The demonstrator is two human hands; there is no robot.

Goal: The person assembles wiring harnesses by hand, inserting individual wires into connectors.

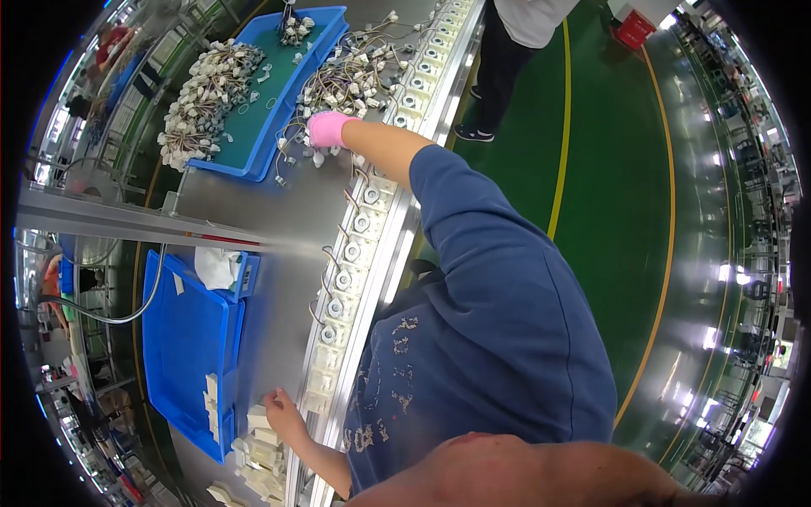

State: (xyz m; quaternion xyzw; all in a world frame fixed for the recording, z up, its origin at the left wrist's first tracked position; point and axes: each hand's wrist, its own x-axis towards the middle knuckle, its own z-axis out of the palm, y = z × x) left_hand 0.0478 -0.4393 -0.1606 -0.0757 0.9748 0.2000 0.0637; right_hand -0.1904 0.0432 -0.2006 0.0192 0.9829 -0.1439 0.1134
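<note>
My right hand (pixel 330 131), in a pink glove, reaches into a loose heap of wired white connectors (pixel 359 76) on the metal table. Its fingers look closed, but what they hold is hidden beneath the glove. My bare left hand (pixel 285 416) is by a pile of off-white plastic blocks (pixel 260 456), fingers loosely bent and slightly apart with nothing visible in them. Between me and the table surface runs a long row of white housings (pixel 352 251) with round metal-ringed centres. Several near my middle have short brown wires sticking out; the closest ones have no ring.
A blue tray (pixel 253 165) holds bundled white connectors. Another blue tray (pixel 182 338) has a few off-white blocks along its side and a small blue bin (pixel 247 275) with white material beside it. A metal bar (pixel 127 221) crosses between the trays. Another person (pixel 507 51) stands farther up the line.
</note>
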